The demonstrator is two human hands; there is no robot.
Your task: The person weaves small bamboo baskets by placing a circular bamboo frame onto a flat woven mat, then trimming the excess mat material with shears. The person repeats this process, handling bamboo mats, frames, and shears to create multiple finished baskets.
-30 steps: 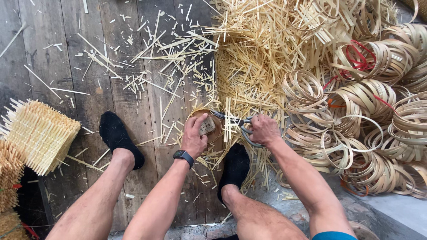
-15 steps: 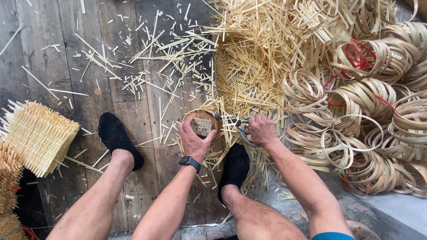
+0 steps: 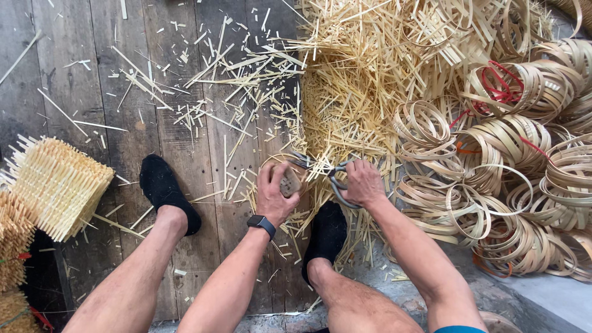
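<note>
1. Now the small woven bamboo piece [image 3: 288, 180] sits lower in the left hand [image 3: 275, 194] than a moment ago, when it was tipped up to show its round rim; it is held just above the floor planks, between the two black-socked feet.
2. That left hand is clenched around the piece, fingers over its top.
3. Against its edge, the right hand [image 3: 364, 183] grips the metal shears [image 3: 336, 179], whose blades point toward the piece, closer than before.
4. Beyond lie a heap of cut bamboo strips [image 3: 351, 80], coiled bamboo hoops [image 3: 512, 142], and woven mats [image 3: 55, 182] stacked at left.
</note>
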